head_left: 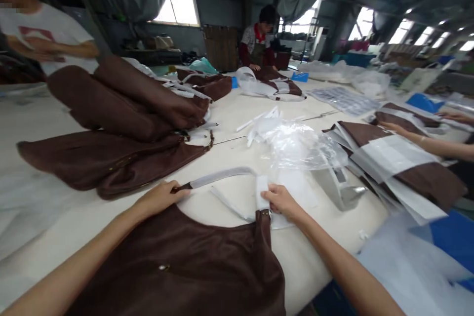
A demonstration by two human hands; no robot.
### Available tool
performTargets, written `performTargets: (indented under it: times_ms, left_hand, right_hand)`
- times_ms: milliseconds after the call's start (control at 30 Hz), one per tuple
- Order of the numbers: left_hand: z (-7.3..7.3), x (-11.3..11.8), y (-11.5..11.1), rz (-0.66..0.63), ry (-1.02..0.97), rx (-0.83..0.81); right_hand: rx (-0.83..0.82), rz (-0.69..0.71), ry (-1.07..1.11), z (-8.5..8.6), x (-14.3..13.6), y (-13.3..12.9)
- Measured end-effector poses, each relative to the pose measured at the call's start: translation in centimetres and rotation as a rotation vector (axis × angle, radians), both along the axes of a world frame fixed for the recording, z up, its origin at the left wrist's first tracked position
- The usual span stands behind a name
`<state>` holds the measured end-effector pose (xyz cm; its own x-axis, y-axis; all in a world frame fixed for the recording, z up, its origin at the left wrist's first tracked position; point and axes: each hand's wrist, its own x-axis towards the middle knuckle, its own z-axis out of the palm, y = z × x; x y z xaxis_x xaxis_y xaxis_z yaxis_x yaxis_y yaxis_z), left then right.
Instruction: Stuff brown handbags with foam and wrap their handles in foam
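A dark brown bag (200, 261) lies flat at the near edge of the table, a small metal piece on its front. Its strap arches away from me, partly covered by a pale wrap (222, 174). My left hand (163, 197) is closed on the strap's brown left end, above the bag's left corner. At the strap's right end, my right hand (281, 200) pinches the white wrapping (262, 192) just above the metal studs. A thin white strip (231, 205) lies inside the strap's loop.
Brown bags (122, 153) are piled at left. Crumpled clear plastic (292, 140) lies mid-table, beside wrapped brown bags (392, 153) at right. Two people stand across the table, at far left (55, 39) and centre (259, 42). Another person's arm (433, 145) reaches in from the right.
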<state>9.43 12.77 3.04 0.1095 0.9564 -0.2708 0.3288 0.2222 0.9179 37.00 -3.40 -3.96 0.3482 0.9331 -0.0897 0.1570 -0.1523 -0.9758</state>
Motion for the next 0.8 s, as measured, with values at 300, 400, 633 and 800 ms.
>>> performTargets:
  times_ms: [300, 400, 633, 800]
  left_hand:
    - [2.4, -3.3, 0.0, -0.287, -0.064, 0.006]
    - [0.9, -2.5, -2.2, -0.314, -0.124, -0.039]
    - [-2.0, -1.7, -3.2, -0.264, -0.209, -0.128]
    - [-1.3, -3.1, -3.9, -0.346, -0.248, -0.05]
  right_hand:
    - [-0.025, -0.124, -0.326, 2.3, 1.1, -2.0]
    - [-0.078, -0.193, -0.449, 2.6, 2.8, -3.9]
    - [-0.484, -0.299, -1.127, 1.5, 4.8, -6.2]
    - [-0.591, -0.358, -1.227, 0.0, 5.6, -6.4]
